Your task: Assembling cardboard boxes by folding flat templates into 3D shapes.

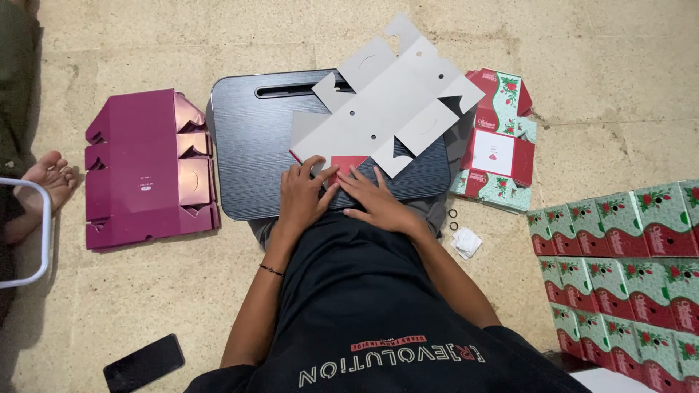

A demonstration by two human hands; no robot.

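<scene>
A flat die-cut cardboard box blank (393,102), grey side up, lies across a dark lap desk (251,149). Its near flap is folded over and shows a red face (348,165). My left hand (302,193) presses fingers down on that folded flap at its left. My right hand (375,200) lies flat beside it, fingers pointing at the same red flap. Both hands press on the blank; neither lifts it.
A stack of flat magenta box blanks (145,167) lies left of the desk. Flat red-and-green floral blanks (499,142) lie at right, assembled floral boxes (626,269) stacked lower right. A black phone (143,362), two small rings (453,219), a crumpled wrapper (466,242), another person's foot (47,178).
</scene>
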